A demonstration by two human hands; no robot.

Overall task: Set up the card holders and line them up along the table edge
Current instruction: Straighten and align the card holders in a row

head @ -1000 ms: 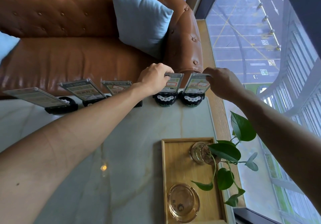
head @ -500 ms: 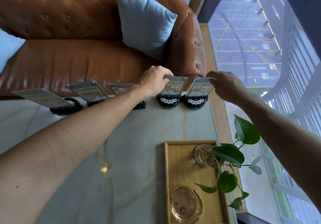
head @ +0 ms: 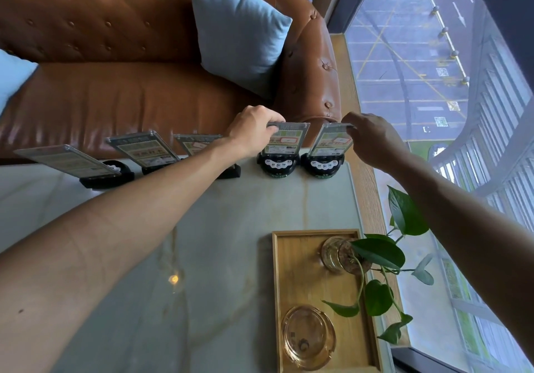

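Several clear card holders on black round bases stand in a row along the far edge of the pale marble table (head: 219, 245). My left hand (head: 254, 131) pinches the top edge of the second holder from the right (head: 284, 144). My right hand (head: 372, 138) pinches the top of the rightmost holder (head: 329, 144). Both of these stand upright, side by side, bases nearly touching. Further left are three more holders: one (head: 198, 144) partly hidden behind my left forearm, one (head: 144, 150), and one (head: 68, 161) leaning back at the far left.
A wooden tray (head: 289, 286) at the near right holds a glass ashtray (head: 307, 338) and a glass vase with a leafy plant (head: 375, 254). A brown leather sofa (head: 130, 98) with a blue cushion (head: 237, 28) lies beyond the table. A window runs along the right.
Both hands stay on the tops of the two right-hand holders; the holders barely shift. The view has tilted slightly.
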